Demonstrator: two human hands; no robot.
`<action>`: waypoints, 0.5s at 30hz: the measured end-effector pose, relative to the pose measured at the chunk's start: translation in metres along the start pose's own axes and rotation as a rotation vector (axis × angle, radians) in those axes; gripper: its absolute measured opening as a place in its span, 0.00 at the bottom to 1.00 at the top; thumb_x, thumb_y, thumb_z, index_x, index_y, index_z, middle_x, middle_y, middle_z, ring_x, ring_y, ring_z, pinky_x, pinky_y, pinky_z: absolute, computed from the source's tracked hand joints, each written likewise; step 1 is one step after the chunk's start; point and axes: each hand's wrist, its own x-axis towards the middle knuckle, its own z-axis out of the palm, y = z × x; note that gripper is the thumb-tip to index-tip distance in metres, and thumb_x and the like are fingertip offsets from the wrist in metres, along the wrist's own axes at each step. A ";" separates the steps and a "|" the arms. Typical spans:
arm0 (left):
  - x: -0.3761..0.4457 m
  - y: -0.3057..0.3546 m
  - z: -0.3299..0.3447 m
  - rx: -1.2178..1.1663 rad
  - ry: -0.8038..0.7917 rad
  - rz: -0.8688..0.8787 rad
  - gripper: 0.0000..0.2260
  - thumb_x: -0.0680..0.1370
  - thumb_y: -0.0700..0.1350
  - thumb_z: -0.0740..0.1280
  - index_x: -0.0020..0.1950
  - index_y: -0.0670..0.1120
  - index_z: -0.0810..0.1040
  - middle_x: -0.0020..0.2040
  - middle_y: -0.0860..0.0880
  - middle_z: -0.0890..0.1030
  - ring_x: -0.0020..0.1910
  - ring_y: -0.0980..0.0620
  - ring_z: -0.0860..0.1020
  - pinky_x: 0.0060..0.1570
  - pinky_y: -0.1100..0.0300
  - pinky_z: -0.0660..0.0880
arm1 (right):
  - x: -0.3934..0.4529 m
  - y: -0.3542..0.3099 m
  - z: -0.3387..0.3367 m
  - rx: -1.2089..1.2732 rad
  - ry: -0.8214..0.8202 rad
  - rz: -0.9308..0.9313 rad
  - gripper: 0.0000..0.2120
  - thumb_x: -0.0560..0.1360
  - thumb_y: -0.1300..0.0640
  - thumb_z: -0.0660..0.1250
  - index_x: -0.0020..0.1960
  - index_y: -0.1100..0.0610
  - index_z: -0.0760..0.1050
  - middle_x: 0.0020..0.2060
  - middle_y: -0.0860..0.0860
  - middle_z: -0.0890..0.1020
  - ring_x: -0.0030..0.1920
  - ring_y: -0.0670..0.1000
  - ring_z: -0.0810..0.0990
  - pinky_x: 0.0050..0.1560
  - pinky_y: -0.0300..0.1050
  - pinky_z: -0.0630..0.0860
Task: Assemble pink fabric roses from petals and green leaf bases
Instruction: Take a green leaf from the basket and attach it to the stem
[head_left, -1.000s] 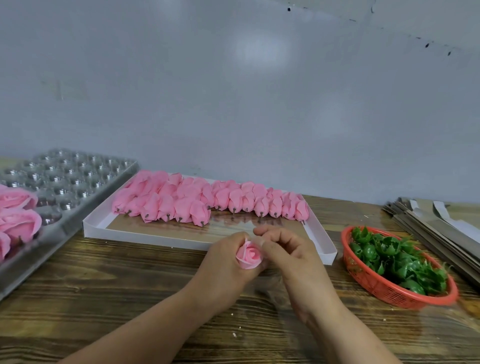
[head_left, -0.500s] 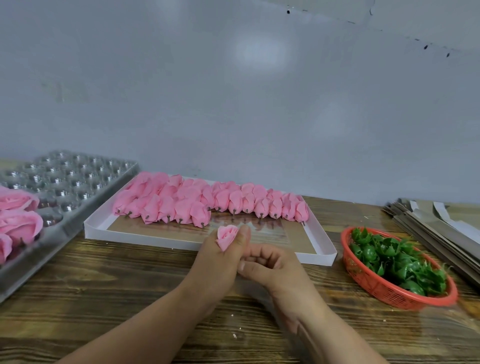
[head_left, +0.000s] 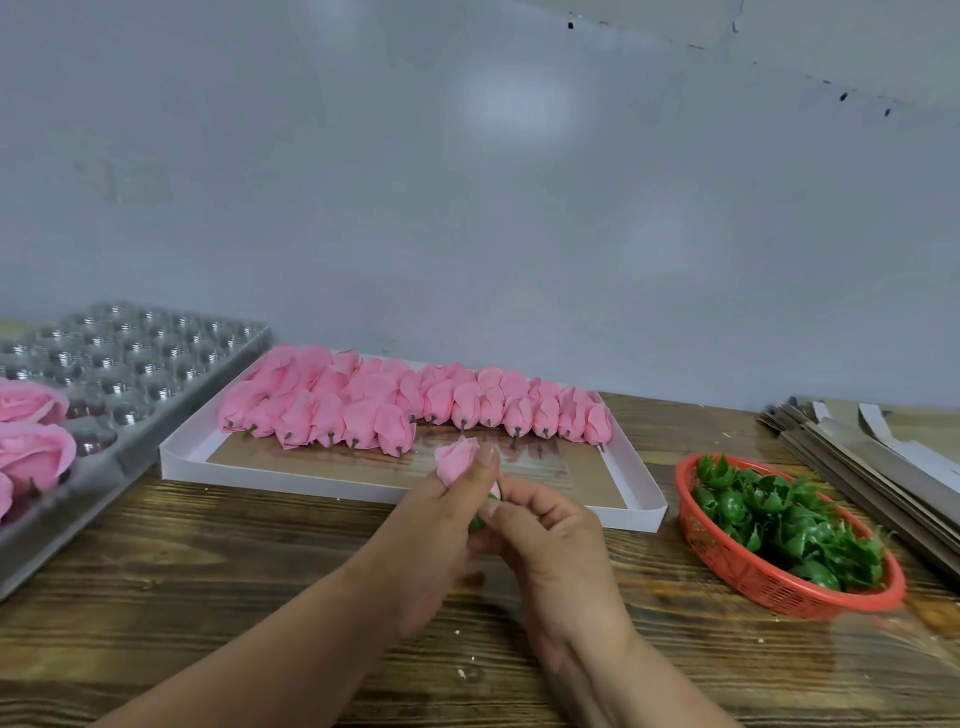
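Since half a second ago, a green leaf base (head_left: 492, 500) has been brought under the pink bud (head_left: 456, 458); it is mostly hidden, pinched by the right hand (head_left: 545, 540). The bud, tightly furled, is gripped upright by the left hand (head_left: 441, 525) above the wooden table (head_left: 208, 561). No writing can be read.

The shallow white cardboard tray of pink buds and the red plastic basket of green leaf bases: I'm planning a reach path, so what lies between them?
Only bare wooden table separates the white tray from the red basket, seen in the head view.
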 end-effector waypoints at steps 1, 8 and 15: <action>0.000 0.002 -0.003 0.039 -0.021 -0.020 0.17 0.71 0.62 0.66 0.46 0.50 0.82 0.46 0.46 0.82 0.51 0.48 0.80 0.58 0.47 0.75 | 0.001 -0.002 -0.002 -0.005 0.010 -0.001 0.06 0.69 0.70 0.68 0.41 0.63 0.83 0.34 0.59 0.82 0.29 0.51 0.79 0.34 0.42 0.78; -0.001 0.024 -0.013 0.518 -0.075 0.059 0.15 0.78 0.54 0.61 0.44 0.43 0.78 0.30 0.61 0.77 0.31 0.67 0.74 0.35 0.75 0.70 | 0.005 -0.003 -0.007 0.020 0.008 0.012 0.11 0.68 0.69 0.67 0.32 0.58 0.83 0.31 0.54 0.82 0.31 0.48 0.81 0.33 0.36 0.77; 0.004 0.033 -0.023 0.603 -0.091 0.089 0.02 0.75 0.41 0.71 0.43 0.47 0.83 0.37 0.51 0.84 0.37 0.58 0.80 0.38 0.66 0.76 | 0.009 -0.002 -0.011 0.038 -0.045 0.020 0.07 0.68 0.69 0.65 0.37 0.64 0.81 0.33 0.61 0.82 0.33 0.56 0.82 0.35 0.39 0.77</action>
